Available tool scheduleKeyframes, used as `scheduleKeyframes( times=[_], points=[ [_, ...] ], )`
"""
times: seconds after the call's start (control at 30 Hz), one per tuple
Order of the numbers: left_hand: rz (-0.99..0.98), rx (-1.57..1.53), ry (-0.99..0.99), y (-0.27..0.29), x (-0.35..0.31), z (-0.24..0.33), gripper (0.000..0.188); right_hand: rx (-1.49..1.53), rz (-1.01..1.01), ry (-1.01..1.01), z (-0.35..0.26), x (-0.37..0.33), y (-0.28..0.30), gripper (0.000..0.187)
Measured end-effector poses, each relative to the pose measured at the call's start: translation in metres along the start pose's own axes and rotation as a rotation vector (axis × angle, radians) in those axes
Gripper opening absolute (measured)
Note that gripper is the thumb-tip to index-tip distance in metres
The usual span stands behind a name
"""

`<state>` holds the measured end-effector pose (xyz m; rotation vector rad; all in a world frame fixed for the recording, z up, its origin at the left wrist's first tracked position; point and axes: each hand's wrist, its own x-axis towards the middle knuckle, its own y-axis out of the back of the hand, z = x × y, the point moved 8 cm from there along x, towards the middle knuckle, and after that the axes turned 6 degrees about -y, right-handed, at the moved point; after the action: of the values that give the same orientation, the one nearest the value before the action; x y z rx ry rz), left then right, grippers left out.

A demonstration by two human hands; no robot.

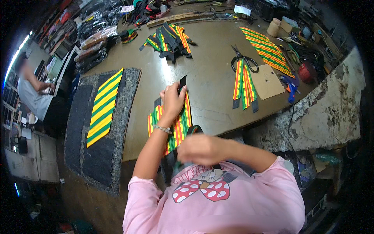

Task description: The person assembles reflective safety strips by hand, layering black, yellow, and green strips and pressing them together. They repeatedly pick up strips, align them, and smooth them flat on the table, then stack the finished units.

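My left hand rests at the table's near edge over several red, yellow and green patterned strips. Its fingers are closed around a strip with a black end, which sticks out past the fingertips. Close to my body, my right hand is curled into a fist and slightly blurred. A dark curved band shows just beyond that fist; whether the fingers hold it is hidden. The patterned strips lie partly under my left hand and wrist.
Left of me, a striped yellow-green piece lies on a dark mat. Ahead is a strip pile. Rightward are black scissors, more strips, cardboard and a blue glue gun. A person sits far left.
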<state>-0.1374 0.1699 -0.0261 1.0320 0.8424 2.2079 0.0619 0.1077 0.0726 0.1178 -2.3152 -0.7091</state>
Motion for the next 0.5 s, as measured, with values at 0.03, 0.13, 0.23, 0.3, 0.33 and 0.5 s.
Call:
scheduleKeyframes(
  times=[0.03,0.13,0.23,0.3,0.33,0.5],
  points=[
    [0.015,0.049,-0.019,0.000,0.000,0.002,0.029,0.042,-0.009,0.016,-0.007,-0.002,0.000,0.014],
    [0.110,0.125,-0.099,0.009,0.000,0.016,0.034,0.013,0.196,-0.066,-0.001,-0.007,0.020,0.015],
    [0.198,0.164,-0.202,0.027,-0.003,0.033,0.035,-0.058,0.450,-0.382,0.048,-0.018,0.052,0.036],
    [0.073,0.060,-0.290,0.037,-0.009,0.038,0.033,-0.253,0.460,-0.380,0.064,-0.017,0.058,0.037],
    [-0.030,0.055,-0.277,0.039,-0.016,0.036,0.032,-0.351,0.464,-0.371,0.070,-0.017,0.060,0.037],
    [-0.310,0.037,-0.298,0.036,-0.073,0.045,0.042,-0.279,0.404,-0.645,0.115,-0.024,0.056,0.025]
  ],
)
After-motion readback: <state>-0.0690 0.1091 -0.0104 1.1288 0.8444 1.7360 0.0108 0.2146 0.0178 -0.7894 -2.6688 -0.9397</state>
